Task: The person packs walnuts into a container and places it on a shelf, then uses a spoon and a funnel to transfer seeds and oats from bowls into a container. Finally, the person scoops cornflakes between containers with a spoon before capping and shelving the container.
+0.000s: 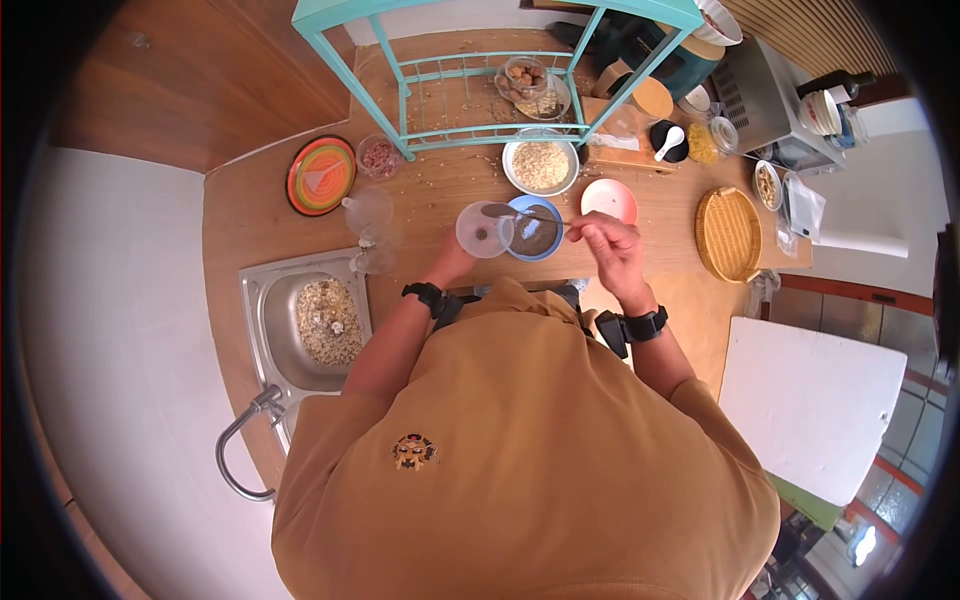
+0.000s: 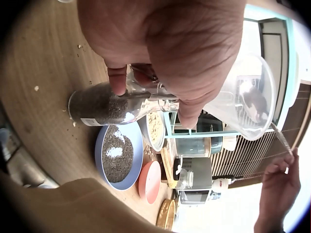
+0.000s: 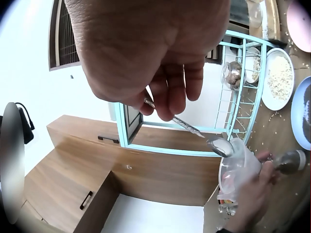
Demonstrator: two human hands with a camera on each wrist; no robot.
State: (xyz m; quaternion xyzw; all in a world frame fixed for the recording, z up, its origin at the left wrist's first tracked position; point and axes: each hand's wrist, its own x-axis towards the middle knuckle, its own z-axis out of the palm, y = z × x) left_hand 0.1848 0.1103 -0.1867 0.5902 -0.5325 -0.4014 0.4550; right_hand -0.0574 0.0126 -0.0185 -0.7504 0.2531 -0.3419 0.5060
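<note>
My left hand [image 1: 452, 262] grips the neck of a clear glass bottle [image 2: 99, 104] partly filled with small dark seeds. A translucent plastic funnel [image 1: 478, 240] sits at the bottle's mouth. Between thumb and fingers, my right hand [image 1: 615, 255] pinches the handle of a metal spoon [image 3: 188, 127]; its bowl is at the funnel's rim. Just beside the bottle stands a blue bowl [image 2: 139, 165] of the same dark seeds [image 2: 116, 162]. Close by are a white bowl [image 1: 510, 180] of pale oat-like flakes and a pink dish [image 1: 610, 200].
A turquoise rack [image 1: 480, 137] rises behind the bowls. To the left are a sink [image 1: 255, 300] with grain-like pieces in it, colourful stacked plates [image 1: 320, 175] and clear vessels [image 1: 368, 212]. A woven basket [image 1: 728, 235] lies at right; crumbs dot the counter.
</note>
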